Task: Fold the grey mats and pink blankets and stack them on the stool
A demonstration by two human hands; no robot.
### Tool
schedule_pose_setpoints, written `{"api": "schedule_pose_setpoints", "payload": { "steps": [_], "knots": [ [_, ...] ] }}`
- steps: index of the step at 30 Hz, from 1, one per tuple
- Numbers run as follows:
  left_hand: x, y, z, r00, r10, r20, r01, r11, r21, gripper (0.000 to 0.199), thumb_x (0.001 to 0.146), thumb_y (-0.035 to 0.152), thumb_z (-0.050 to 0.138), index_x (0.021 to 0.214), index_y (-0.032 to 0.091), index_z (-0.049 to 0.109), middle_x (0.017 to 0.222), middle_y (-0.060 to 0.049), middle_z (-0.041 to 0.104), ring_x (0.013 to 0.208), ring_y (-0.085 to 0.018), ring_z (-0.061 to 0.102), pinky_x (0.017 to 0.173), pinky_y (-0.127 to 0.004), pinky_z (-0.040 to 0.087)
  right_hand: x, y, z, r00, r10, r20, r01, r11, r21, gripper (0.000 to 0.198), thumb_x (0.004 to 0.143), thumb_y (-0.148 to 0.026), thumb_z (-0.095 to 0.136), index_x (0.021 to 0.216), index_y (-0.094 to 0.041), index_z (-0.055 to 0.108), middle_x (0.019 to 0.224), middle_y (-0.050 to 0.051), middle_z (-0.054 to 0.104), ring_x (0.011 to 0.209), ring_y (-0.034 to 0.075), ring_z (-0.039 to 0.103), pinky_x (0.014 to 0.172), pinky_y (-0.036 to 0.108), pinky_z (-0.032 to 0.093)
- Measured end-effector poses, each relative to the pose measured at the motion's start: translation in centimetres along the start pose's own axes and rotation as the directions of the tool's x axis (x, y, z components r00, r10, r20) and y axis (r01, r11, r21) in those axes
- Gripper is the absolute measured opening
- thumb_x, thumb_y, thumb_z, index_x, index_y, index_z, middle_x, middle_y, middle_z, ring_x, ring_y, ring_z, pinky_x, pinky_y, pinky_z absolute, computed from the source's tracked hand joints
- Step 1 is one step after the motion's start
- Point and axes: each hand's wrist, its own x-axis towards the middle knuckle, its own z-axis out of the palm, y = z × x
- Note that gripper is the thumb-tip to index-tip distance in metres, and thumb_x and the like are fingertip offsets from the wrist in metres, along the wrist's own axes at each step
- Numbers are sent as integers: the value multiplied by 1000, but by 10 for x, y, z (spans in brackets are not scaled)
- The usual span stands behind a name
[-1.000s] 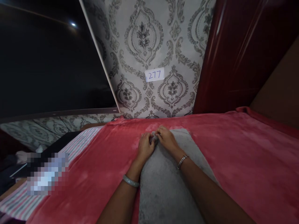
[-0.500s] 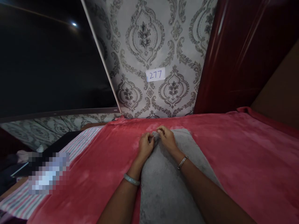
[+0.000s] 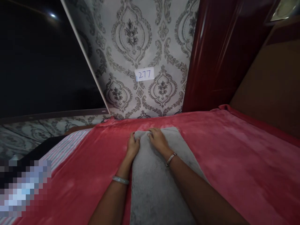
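Note:
A long grey cloth, apparently a towel (image 3: 152, 181), lies lengthwise over the red plush blanket (image 3: 234, 162). At its far left corner, my left hand (image 3: 133, 145) holds the edge, with the thumb on top and the fingers along the side. My right hand (image 3: 158, 139) is bent over the far edge, its thumb and fingers closed on the cloth near the middle. A slight crease runs between the two hands. The cloth's near end goes out of view at the bottom.
A large dark television screen (image 3: 47, 62) stands at the left. Patterned wallpaper with a paper label reading 277 (image 3: 144, 74) is behind the blanket. A dark red glossy panel (image 3: 211, 62) rises at the right. A striped cloth (image 3: 67, 143) lies at the left edge.
The bunched far left corner of the grey towel now lies spread flat. My left hand has shifted outward from the right one. The camera view has turned slightly right.

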Motion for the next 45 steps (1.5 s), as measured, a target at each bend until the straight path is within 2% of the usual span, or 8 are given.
{"api": "schedule_pose_setpoints", "payload": {
  "steps": [5, 10, 16, 28, 36, 39, 43, 45],
  "knots": [
    [-4, 10, -2, 999, -33, -25, 36, 990, 138, 51, 88, 19, 54, 137, 8, 49, 114, -19, 69, 105, -28, 67, 96, -43, 52, 4, 10, -6, 995, 104, -8, -104, 990, -94, 36, 91, -18, 54, 124, -10, 67, 122, 17, 66, 117, 28, 56, 106, 41, 39],
    [-26, 38, -4, 937, 322, 140, -345, 775, 529, 72, 89, 35, 58, 151, 5, 36, 159, -26, 33, 150, -37, 26, 121, -53, 26, 8, 12, -18, 992, 117, -45, -122, 983, -135, 46, 97, -19, 40, 140, -10, 56, 141, 15, 57, 131, 23, 47, 115, 38, 29],
    [-43, 56, 8, 877, -20, 481, -353, 652, 671, 76, 96, 60, 38, 158, 15, 30, 167, -18, 13, 155, -37, 7, 120, -63, 15, 0, 23, -31, 932, 360, 50, -317, 872, -372, 54, 102, -34, 34, 151, -11, 43, 154, 18, 42, 146, 31, 29, 118, 55, 18],
    [-40, 55, 8, 873, -24, 487, -364, 634, 682, 79, 96, 64, 33, 160, 18, 25, 168, -17, 12, 155, -35, 8, 120, -60, 21, -40, 46, -66, 857, 445, 258, -300, 840, -452, 73, 101, -61, 31, 161, -22, 22, 168, 9, 7, 154, 33, 8, 119, 56, 21],
    [-47, 70, 1, 853, -46, 520, -382, 624, 681, 77, 97, 63, 32, 159, 18, 26, 167, -19, 14, 155, -36, 10, 121, -60, 14, -106, 56, -114, 836, 388, 388, -202, 875, -439, 70, 102, -50, 32, 162, -14, 21, 167, 14, 11, 153, 30, 17, 122, 48, 21],
    [-86, 82, -7, 790, 37, 612, -508, 597, 621, 73, 96, 63, 36, 155, 19, 37, 165, -18, 23, 153, -40, 14, 120, -64, 11, -140, 41, -120, 882, 329, 338, -151, 876, -458, 68, 101, -56, 33, 161, -24, 25, 168, 9, 12, 153, 35, 10, 120, 57, 20],
    [-159, 82, -16, 593, 283, 754, -744, 552, 378, 65, 96, 60, 42, 155, 31, 38, 167, -6, 23, 155, -36, 10, 122, -63, 7, -182, 30, -111, 932, 172, 318, -20, 903, -430, 66, 100, -59, 37, 160, -34, 26, 168, 3, 12, 154, 35, 6, 118, 59, 25],
    [-182, 77, -21, 591, 287, 754, -742, 559, 369, 63, 98, 56, 40, 156, 32, 34, 167, -3, 22, 155, -32, 8, 124, -59, 6, -195, 35, -107, 936, 143, 322, -7, 920, -391, 65, 101, -56, 38, 160, -31, 28, 168, 3, 14, 154, 34, 5, 118, 58, 24]
  ]
}}
